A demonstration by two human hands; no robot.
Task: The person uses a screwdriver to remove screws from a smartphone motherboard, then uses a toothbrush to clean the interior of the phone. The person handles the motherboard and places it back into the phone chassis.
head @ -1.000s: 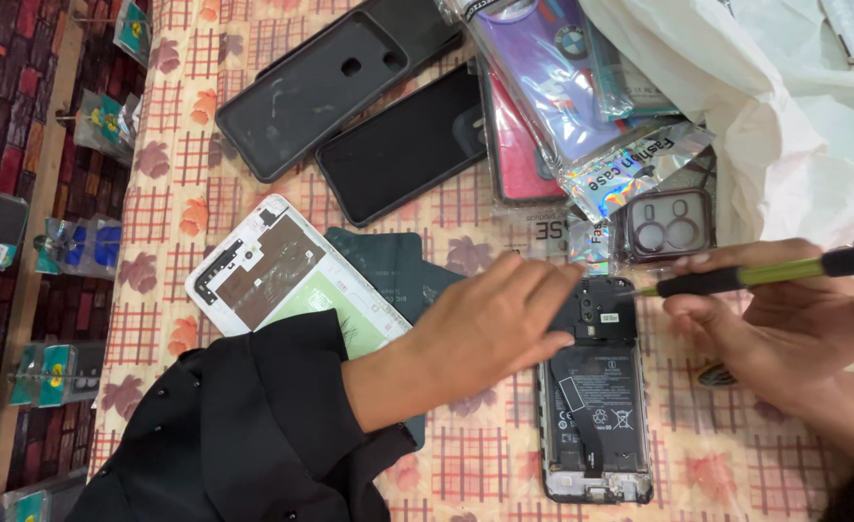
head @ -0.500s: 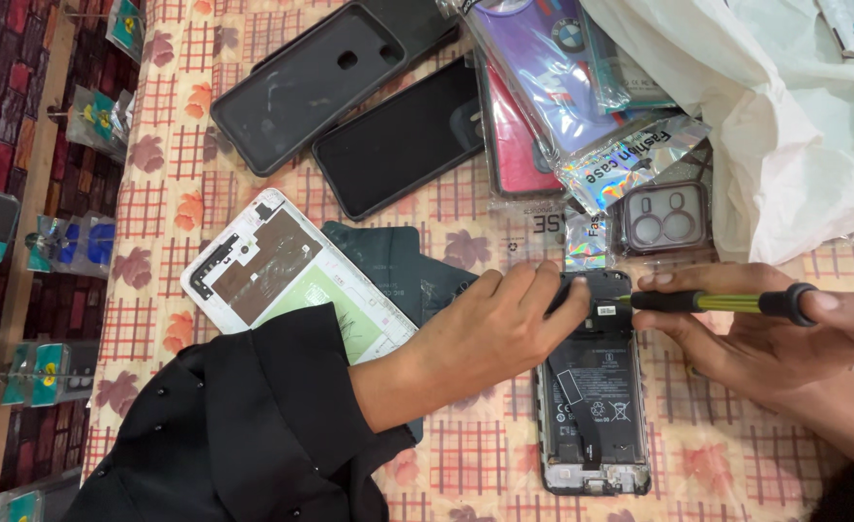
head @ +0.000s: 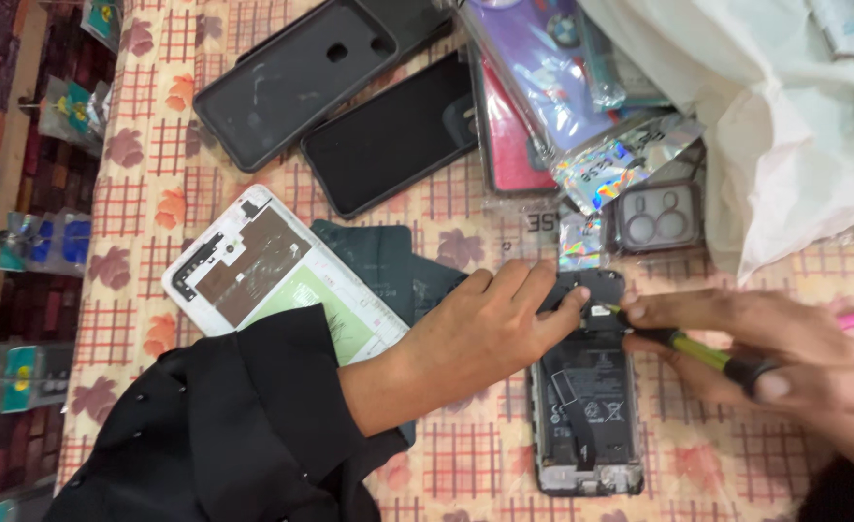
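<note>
An opened black phone (head: 586, 406) lies back-up on the patterned cloth, its battery and boards exposed. My left hand (head: 485, 319), in a black sleeve, presses flat on the phone's top end with the fingers spread. My right hand (head: 775, 353) grips a screwdriver (head: 683, 346) with a yellow-green shaft and black handle. The screwdriver tip touches the upper part of the phone, right beside my left fingertips.
A white phone frame (head: 253, 271) and a dark back cover (head: 378, 261) lie left of my left hand. Two black phone cases (head: 291, 82) (head: 388, 135), packaged cases (head: 552, 68), a camera-lens cover (head: 659, 217) and a white plastic bag (head: 765, 106) fill the far side.
The screwdriver has swung down from level above the phone to its upper part, the tip now touching it. My left hand has stayed on the phone.
</note>
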